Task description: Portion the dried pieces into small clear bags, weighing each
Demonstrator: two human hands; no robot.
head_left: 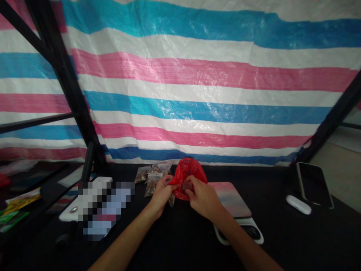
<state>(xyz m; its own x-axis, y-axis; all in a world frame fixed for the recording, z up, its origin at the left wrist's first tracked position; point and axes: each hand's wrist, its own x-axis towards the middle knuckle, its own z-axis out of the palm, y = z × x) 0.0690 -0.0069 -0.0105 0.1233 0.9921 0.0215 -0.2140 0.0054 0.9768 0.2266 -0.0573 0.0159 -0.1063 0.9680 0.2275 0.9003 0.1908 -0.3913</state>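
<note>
A red plastic bag (194, 165) stands with its mouth open towards me on the black table. My left hand (161, 195) is closed on the left edge of its rim, and a clear plastic edge shows by the fingers. Inside the mouth, the fingers of my right hand (203, 195) are curled together. Whatever they hold is dark and too unclear to name. Several small clear zip bags (152, 184) with brownish contents lie just left of the red bag. Beneath my right forearm is a white scale (235, 203) with a pinkish-grey top plate.
At the right, a phone (314, 184) leans upright behind a white oval case (298, 204). A white device (69, 210) and a blurred-out packet (108, 214) lie left. Black metal posts (64, 86) and a striped plastic sheet (197, 75) bound the table's back.
</note>
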